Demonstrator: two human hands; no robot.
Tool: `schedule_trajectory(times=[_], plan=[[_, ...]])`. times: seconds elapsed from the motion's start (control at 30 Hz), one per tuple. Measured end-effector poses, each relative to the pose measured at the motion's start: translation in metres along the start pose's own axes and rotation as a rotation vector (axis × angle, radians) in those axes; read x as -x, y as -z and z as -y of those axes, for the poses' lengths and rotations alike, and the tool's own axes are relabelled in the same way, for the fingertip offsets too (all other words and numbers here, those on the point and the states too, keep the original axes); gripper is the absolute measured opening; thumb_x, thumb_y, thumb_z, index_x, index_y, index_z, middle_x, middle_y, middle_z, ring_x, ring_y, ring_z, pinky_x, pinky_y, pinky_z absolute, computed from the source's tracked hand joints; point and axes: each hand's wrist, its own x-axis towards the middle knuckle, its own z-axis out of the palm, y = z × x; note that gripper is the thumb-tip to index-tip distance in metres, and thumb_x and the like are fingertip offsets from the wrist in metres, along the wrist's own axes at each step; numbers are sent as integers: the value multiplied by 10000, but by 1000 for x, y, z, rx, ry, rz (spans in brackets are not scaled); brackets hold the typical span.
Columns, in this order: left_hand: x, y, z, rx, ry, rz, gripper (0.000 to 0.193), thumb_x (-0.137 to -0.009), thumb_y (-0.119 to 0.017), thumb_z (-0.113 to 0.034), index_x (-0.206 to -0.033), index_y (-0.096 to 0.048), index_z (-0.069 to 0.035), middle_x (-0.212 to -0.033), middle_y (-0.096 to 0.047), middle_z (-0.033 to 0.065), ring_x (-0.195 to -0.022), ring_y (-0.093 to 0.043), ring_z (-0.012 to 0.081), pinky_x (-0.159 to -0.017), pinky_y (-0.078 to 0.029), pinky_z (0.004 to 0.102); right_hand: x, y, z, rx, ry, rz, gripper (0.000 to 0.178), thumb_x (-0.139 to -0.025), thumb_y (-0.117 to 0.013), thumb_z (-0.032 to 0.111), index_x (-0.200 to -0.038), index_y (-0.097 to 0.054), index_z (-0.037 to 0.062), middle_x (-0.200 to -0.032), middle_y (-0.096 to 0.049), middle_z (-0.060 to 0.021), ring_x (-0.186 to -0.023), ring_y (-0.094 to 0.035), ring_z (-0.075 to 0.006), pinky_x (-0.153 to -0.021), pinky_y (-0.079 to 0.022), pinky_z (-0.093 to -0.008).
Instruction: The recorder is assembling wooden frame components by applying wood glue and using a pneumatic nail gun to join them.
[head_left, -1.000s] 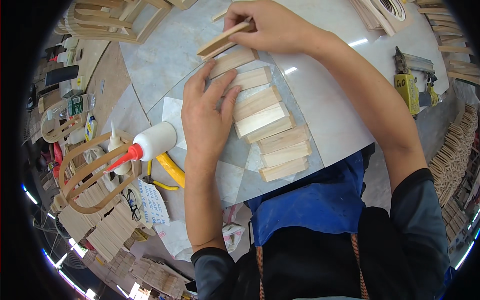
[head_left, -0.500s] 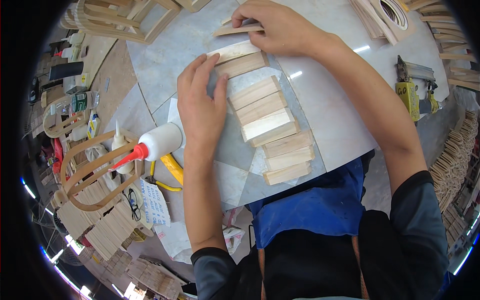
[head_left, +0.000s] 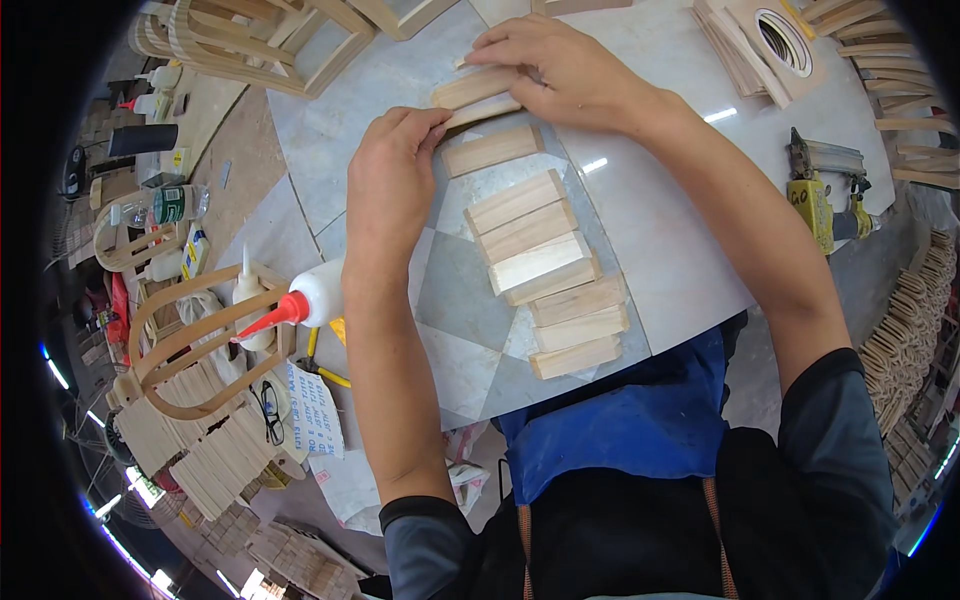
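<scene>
At the far middle of the table, my left hand (head_left: 395,165) pinches the left end of a pale wooden block (head_left: 484,110), which is tilted up. My right hand (head_left: 580,75) arches over that block's right end, thumb against it and fingers reaching beyond. Another wooden block (head_left: 470,90) lies just behind, partly under my right hand. A small wood end shows by its fingertips. Nearer me lies a single block (head_left: 493,151), then a row of several flat wooden blocks (head_left: 530,230) running toward the table's front edge.
Left of my forearm are a white glue bottle (head_left: 320,292) with a red nozzle, yellow-handled pliers (head_left: 312,345) and a curved wooden frame (head_left: 205,345). A yellow nail gun (head_left: 815,205) lies right, with wooden panels (head_left: 750,55) behind. Wooden frames (head_left: 320,50) stand far left.
My left hand has moved slightly away from me and closed on the end of a block, lifting it from beside its neighbour. My right hand has shifted a little nearer, its fingers less curled.
</scene>
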Motion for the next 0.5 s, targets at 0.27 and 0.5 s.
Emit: schedule_trajectory(times=[0.27,0.5], plan=[[-9,-9,-1,89,129,-9,188,-988,-737,-34,-1164,-789,7,-1072,-743,86,-831,-646,179,-765,-532,304,12,14,34,-22,-247,59,217,-976,-662,65,-1131,-814,72,-1176,-770,-41,-1085,-681,-251,-964,-567,-351],[-5,-23,-8,201,206,-116,148,-994,-760,-83,-1107,-787,8,-1036,-711,92,-796,-617,161,-748,-538,291,24,5,39,45,-216,75,154,-978,-737,61,-1118,-798,78,-1140,-733,-45,-1050,-664,-222,-906,-560,-321]])
